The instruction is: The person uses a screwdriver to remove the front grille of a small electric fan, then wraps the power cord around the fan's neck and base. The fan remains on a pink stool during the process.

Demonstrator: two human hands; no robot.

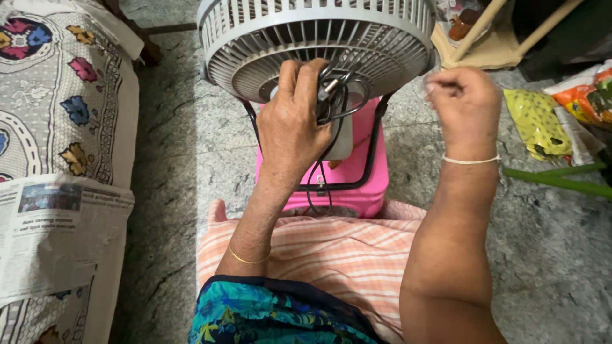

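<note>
A grey table fan stands with its back grille towards me on a pink stool. My left hand grips the motor housing at the centre of the grille, fingers wrapped over the bundled black power cord. My right hand is raised beside the grille's right edge, its fingers pinched together on something small that I cannot make out. A black wire stand carries the fan. An orange striped cloth covers my lap just in front of the stool.
At the left is a mattress with a flowered cover and a newspaper lying on it. Plastic packets and a green stick lie on the stone floor at the right. Wooden legs stand behind the fan.
</note>
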